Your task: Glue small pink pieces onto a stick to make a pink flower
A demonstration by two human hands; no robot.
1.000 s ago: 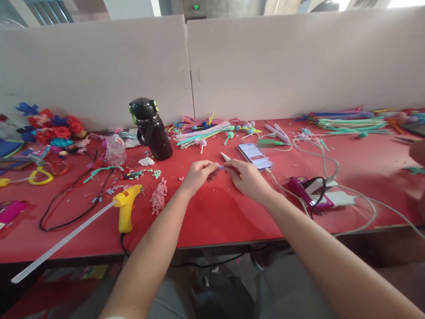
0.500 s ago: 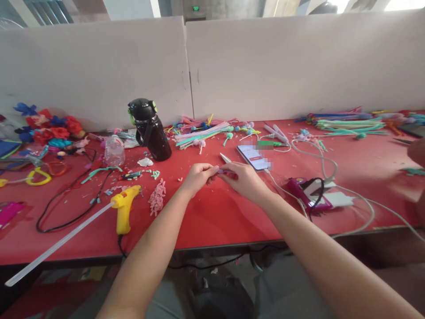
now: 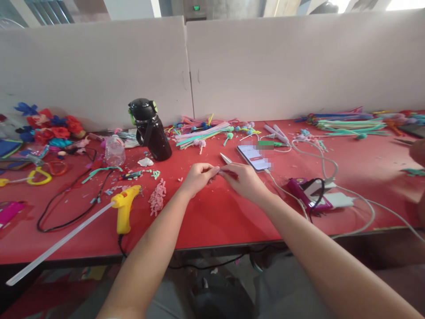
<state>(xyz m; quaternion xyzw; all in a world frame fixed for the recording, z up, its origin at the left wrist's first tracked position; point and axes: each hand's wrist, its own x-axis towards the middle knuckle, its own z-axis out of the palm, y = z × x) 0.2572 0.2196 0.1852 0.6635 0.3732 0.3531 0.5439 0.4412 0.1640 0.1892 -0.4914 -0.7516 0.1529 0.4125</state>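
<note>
My left hand (image 3: pixel 200 177) and my right hand (image 3: pixel 244 179) meet above the middle of the red table, fingertips pinched together. Between them is a tiny purple piece (image 3: pixel 219 172), mostly covered by the fingers; its kind is too small to tell. A pointed scissor blade (image 3: pixel 226 157) sticks out past the far side of my right hand. The rest of the scissors is hidden, and I cannot tell whether the hand grips them or they lie beneath. Left of my left hand is a heap of short pink fuzzy bits (image 3: pixel 157 198). A phone (image 3: pixel 253 157) lies just beyond my right hand.
A yellow glue gun (image 3: pixel 124 210) with a long clear stick lies at left. Behind stand a black bottle (image 3: pixel 152 133) and bundled pipe cleaners (image 3: pixel 202 135). A purple power strip (image 3: pixel 308 195) with white cables is at right. Another person's hand (image 3: pixel 417 153) shows at the right edge.
My fingers have shifted slightly around the small purple piece, and less of it shows. The orange-red bit under my right hand is now nearly hidden. Both arms stay in place.
</note>
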